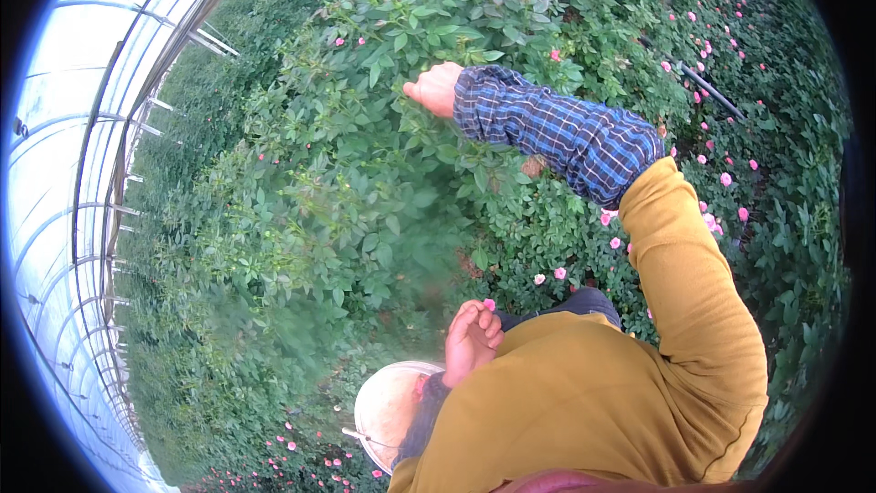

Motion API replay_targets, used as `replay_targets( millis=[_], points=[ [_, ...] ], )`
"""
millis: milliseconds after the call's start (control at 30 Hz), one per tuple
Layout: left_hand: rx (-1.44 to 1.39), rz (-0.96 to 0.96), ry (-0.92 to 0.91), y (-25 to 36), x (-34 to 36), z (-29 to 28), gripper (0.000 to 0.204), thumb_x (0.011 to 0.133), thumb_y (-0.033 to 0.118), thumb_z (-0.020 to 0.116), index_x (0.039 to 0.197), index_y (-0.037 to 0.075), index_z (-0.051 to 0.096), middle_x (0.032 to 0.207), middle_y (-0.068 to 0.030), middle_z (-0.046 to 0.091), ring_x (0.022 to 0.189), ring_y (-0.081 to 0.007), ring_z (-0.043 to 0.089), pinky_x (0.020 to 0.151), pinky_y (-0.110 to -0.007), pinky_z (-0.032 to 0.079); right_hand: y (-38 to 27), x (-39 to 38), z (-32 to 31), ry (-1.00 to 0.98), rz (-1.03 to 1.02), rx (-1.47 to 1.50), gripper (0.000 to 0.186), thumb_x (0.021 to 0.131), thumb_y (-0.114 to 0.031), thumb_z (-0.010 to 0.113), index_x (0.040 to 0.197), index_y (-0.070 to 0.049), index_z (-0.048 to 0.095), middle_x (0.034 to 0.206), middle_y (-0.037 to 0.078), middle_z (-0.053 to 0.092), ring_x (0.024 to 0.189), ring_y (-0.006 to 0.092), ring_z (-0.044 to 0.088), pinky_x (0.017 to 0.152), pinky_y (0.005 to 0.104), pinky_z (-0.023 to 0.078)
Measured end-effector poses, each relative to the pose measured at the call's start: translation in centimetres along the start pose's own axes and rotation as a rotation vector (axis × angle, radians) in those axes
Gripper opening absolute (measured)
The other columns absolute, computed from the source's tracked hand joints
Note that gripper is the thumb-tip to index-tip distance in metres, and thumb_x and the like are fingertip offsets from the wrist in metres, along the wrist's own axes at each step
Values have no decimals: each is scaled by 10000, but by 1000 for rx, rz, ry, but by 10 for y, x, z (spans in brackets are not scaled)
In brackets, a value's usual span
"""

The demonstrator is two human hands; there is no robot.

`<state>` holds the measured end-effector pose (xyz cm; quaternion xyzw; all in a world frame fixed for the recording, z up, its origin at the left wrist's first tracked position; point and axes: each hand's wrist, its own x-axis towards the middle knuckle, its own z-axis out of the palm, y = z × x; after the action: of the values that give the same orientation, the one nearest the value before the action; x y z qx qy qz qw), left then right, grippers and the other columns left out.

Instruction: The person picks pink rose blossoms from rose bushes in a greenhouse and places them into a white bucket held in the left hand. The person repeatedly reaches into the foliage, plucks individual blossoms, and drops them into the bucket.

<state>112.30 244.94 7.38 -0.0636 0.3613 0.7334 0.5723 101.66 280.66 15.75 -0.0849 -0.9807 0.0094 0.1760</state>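
Note:
My right hand (436,89) reaches out over a tall, leafy rose bush (401,32), its fingers closed among the upper leaves. What it grips, if anything, is hidden by the hand and foliage. Close to my body, my left hand (472,338) is raised with its fingers curled in, and nothing shows inside them. A white bucket (370,406) hangs or stands beside my left forearm, its wire handle with a white grip at the near side. Something pinkish shows inside its rim; the rest of its contents is unclear. Blue plaid sleeve covers (557,128) wrap both forearms over mustard sleeves.
Dense green rows spread on the left and ahead. Pink roses (725,179) dot the lower plants on the right and bottom left. A dark pipe (712,91) crosses the growth at upper right. The greenhouse's translucent wall with curved ribs (100,119) runs along the left.

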Motion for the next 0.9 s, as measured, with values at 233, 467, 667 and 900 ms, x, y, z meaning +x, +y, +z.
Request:
replay_targets(
  millis=[233, 467, 667, 900],
  points=[
    [-28, 54, 17, -39, 0, 29, 100, 886, 208, 534, 907, 112, 520, 702, 3, 430, 633, -138, 414, 513, -257, 331, 2, -52, -6, -103, -130, 617, 342, 628, -124, 650, 967, -90, 678, 796, 131, 652, 761, 293, 630, 677, 387, 500],
    [-48, 40, 22, -69, 14, 62, 186, 900, 275, 509, 979, 107, 525, 831, -29, 510, 782, -174, 496, 619, -288, 411, -58, -170, -26, -117, -138, 1408, 285, 705, -124, 587, 959, -22, 666, 566, 49, 536, 493, 121, 440, 481, 303, 381],
    [166, 296, -34, -94, 38, 91, 428, 953, 381, 362, 1257, 86, 423, 1280, -95, 464, 1198, -219, 441, 980, -419, 379, -114, -280, -39, 146, -195, 959, 118, 766, -175, 585, 794, -61, 601, 819, 77, 584, 741, 274, 551, 668, 383, 445],
    [-299, 91, -228, -106, 54, 91, 404, 961, 363, 339, 1225, 78, 448, 1223, -96, 492, 1186, -220, 453, 1002, -405, 363, -107, -311, -20, 196, -165, 712, 323, 779, -304, 619, 1040, -114, 608, 1218, 76, 520, 1225, 302, 385, 1008, 517, 294]
  ],
)
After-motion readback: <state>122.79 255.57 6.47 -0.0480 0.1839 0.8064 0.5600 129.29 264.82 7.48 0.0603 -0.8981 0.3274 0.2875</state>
